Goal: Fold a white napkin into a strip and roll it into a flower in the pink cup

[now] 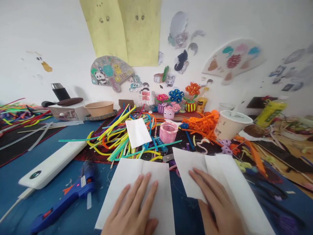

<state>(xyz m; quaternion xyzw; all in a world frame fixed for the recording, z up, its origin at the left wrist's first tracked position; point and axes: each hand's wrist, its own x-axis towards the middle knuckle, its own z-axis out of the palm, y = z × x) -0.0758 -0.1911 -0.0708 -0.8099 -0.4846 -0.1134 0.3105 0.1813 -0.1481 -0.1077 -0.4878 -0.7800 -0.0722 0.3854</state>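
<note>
Two creased white paper sheets lie side by side on the blue table mat. My left hand (133, 207) rests flat on the left sheet (137, 173), fingers stretched out and apart. On the right sheet (230, 176) lies my right hand (215, 202), also flat with fingers extended. Neither hand grips anything. A smaller folded white paper (138, 132) sits farther back on a heap of coloured pipe cleaners (114, 140).
A blue glue gun (66, 199) lies at the left front beside a white power strip (52, 164). Behind the sheets stand a pink tape-like ring (168, 131), orange pipe cleaners (202, 122), a paper cup (231, 125) and small pipe-cleaner flower pots (192, 98) by the wall.
</note>
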